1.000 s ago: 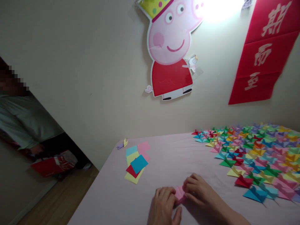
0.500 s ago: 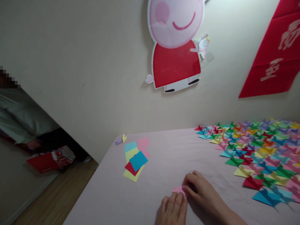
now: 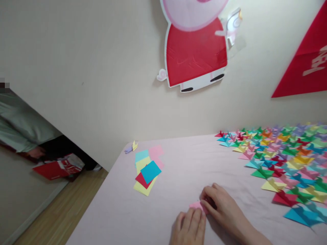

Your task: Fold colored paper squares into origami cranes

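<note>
A small piece of pink origami paper [image 3: 196, 205] lies on the bed-like surface [image 3: 112, 207] at the lower middle, mostly covered by my fingers. My left hand [image 3: 190, 224] holds it down, fingers close together and bent, their tips on the near side of the paper. From the right, my right hand [image 3: 219, 206] pinches its right edge between thumb and curled fingers. The folds under the fingers are hidden. Further left lie loose square sheets: a blue sheet [image 3: 151, 172] on top, with red, yellow, light blue and pink ones partly beneath or beside it.
Rows of colourful folded paper cranes [image 3: 286, 160] cover the right side. Two small folded pieces, a yellow one [image 3: 135, 146] and a purple one [image 3: 128, 149], sit at the far left corner. The wall bears a cartoon pig cutout [image 3: 196, 54]. At left, a person [image 3: 25, 119] stands near a red bag [image 3: 55, 168].
The view has shifted slightly, so the wall pictures sit higher and the cranes further right. Both hands stay on the pink paper with little visible movement.
</note>
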The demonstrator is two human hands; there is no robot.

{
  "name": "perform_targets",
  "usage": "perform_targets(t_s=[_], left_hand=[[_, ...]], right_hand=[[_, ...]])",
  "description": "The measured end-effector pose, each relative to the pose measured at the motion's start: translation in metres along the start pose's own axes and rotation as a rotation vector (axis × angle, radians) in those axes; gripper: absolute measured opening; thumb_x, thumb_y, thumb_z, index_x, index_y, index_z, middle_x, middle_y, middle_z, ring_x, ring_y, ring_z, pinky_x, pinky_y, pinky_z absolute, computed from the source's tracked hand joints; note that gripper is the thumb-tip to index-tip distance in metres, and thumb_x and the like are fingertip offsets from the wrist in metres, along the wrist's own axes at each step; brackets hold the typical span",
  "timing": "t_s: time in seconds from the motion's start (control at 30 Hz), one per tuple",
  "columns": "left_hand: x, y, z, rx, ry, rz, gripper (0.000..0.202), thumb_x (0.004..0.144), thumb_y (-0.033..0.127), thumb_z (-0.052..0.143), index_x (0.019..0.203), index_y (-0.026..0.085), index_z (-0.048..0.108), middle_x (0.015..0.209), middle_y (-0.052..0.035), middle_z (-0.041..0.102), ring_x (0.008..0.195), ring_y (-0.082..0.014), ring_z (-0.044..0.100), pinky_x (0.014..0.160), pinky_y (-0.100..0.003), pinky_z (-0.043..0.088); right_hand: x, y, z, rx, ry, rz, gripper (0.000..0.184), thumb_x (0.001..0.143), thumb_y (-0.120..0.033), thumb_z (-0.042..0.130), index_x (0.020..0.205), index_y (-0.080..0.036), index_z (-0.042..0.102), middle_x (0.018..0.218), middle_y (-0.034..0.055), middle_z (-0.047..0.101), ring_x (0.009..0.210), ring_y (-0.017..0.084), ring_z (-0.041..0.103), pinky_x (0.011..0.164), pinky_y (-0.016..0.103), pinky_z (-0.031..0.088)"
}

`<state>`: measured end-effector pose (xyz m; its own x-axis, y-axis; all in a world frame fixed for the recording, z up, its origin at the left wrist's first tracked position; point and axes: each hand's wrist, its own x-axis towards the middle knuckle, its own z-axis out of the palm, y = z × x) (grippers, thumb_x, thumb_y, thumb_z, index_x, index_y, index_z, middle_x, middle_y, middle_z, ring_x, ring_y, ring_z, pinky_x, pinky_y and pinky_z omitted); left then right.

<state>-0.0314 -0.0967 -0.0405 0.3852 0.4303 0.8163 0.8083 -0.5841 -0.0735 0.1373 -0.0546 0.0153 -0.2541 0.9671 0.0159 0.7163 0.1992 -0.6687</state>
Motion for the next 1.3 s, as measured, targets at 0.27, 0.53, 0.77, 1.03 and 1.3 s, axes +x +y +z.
perform_targets(t_s=[0.27,0.53,0.77,1.03,1.3], left_hand=[[-0.001,0.0,-0.002,0.023,-0.047,0.038,0.044,0.103,0.022,0.028,0.1,0.02,0.072,0.097,-0.0041,0.075,0.087,-0.018,0.065,0.079,-0.029,0.044],[-0.017,-0.008,0.001,0.011,-0.071,0.05,0.052,0.103,0.046,0.028,0.094,0.019,0.072,0.097,-0.0074,0.075,0.088,-0.0197,0.066,0.085,-0.031,0.044],[-0.024,-0.016,0.002,0.041,-0.097,0.108,0.063,0.092,0.071,0.035,0.095,0.02,0.072,0.095,-0.0091,0.073,0.092,-0.0248,0.063,0.087,-0.036,0.041],[-0.015,-0.023,-0.017,0.024,-0.313,0.102,0.061,0.081,0.074,0.054,0.103,0.019,0.067,0.11,-0.0068,0.071,0.098,-0.027,0.06,0.085,-0.04,0.041],[-0.018,-0.028,-0.025,-0.013,-0.321,-0.011,0.054,0.075,0.069,0.066,0.1,0.022,0.065,0.114,-0.0055,0.07,0.1,-0.0282,0.063,0.086,-0.041,0.046]], right_hand=[[-0.002,0.0,0.003,-0.022,0.034,-0.019,0.014,0.084,-0.017,0.051,0.076,-0.021,0.061,0.075,0.004,0.062,0.076,0.021,0.055,0.071,0.032,0.04],[-0.003,0.005,0.009,-0.033,0.05,-0.097,0.02,0.089,-0.015,0.047,0.08,-0.022,0.063,0.08,0.0039,0.067,0.08,0.023,0.054,0.073,0.035,0.037],[-0.008,-0.012,0.003,-0.043,0.036,-0.038,0.006,0.079,-0.021,0.059,0.084,-0.024,0.062,0.089,0.0041,0.067,0.088,0.024,0.055,0.08,0.038,0.038],[-0.007,0.005,0.004,0.02,0.011,-0.072,0.035,0.068,-0.009,0.053,0.096,-0.025,0.064,0.102,0.0043,0.068,0.095,0.023,0.056,0.085,0.037,0.042],[-0.01,0.023,-0.011,0.295,0.006,-0.165,0.028,0.088,-0.029,0.044,0.105,-0.023,0.065,0.102,0.0083,0.069,0.098,0.024,0.061,0.093,0.041,0.047]])
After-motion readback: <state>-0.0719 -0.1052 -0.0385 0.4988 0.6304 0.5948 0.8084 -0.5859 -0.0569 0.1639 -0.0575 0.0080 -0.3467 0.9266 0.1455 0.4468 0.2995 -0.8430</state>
